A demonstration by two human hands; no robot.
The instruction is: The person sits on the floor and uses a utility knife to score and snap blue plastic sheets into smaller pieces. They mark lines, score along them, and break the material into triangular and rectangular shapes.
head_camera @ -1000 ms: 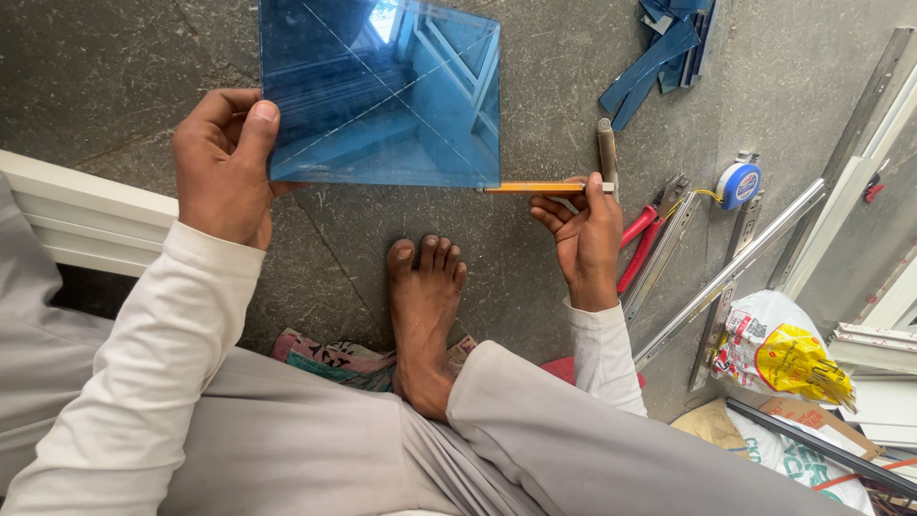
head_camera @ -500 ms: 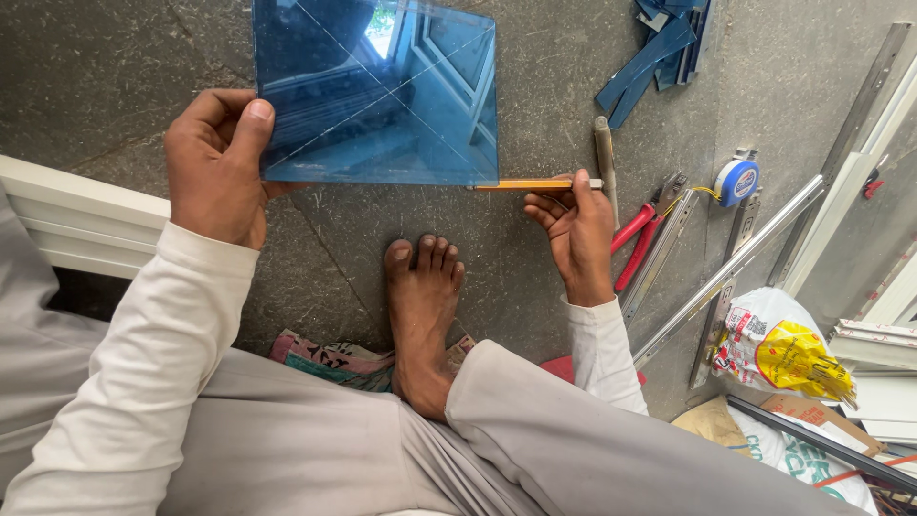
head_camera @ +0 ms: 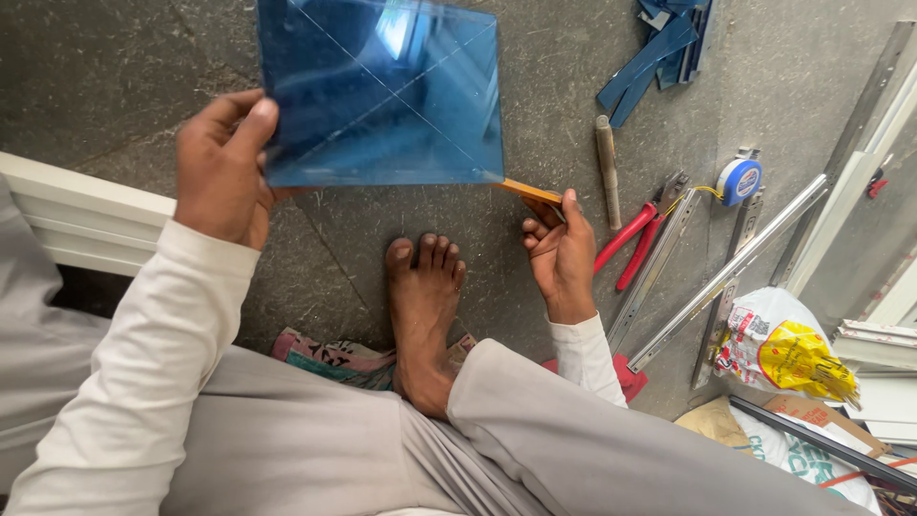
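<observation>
My left hand [head_camera: 222,172] fingers pinch blue glass pane [head_camera: 382,91] flat at left edge. My right hand [head_camera: 559,253] fingers grip orange pencil [head_camera: 528,190], long axis slanting up-left, tip under pane's corner.

The glass sheet [head_camera: 382,96] is far from the person, above the floor. The left hand [head_camera: 224,172] holds its left edge. The right hand [head_camera: 559,253] is at its near right corner with a pencil [head_camera: 528,191]. The bare foot [head_camera: 422,306] is between the hands, nearer. Pliers [head_camera: 635,239] and a tape measure [head_camera: 738,180] lie to the right.
</observation>
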